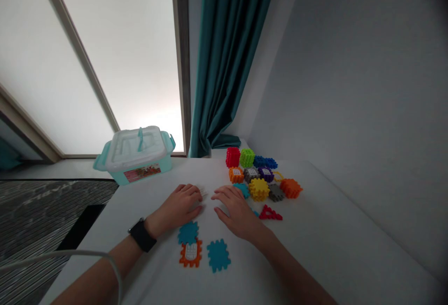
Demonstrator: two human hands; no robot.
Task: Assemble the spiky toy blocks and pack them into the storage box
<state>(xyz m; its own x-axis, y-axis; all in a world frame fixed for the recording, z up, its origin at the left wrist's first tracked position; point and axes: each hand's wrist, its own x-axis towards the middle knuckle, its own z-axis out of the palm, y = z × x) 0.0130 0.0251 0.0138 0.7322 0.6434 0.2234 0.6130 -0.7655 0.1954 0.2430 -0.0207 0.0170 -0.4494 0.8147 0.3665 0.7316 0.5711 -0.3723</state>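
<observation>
On the white table my left hand lies palm down, its thumb apart from the bent fingers, with a faint blur by the fingertips. Across from it, my right hand has its fingers spread and grips nothing I can see. Just below my left hand a blue toothed square tile touches an orange tile with a white grid in its middle. Another blue toothed tile lies flat to their right. Partly behind my right hand is a light blue piece; a red triangular piece rests beside it.
Several toothed blocks stand right of centre, among them a red one, a green one, a yellow one and an orange one. A lidded turquoise box sits at the back left. A pale cable crosses the lower left.
</observation>
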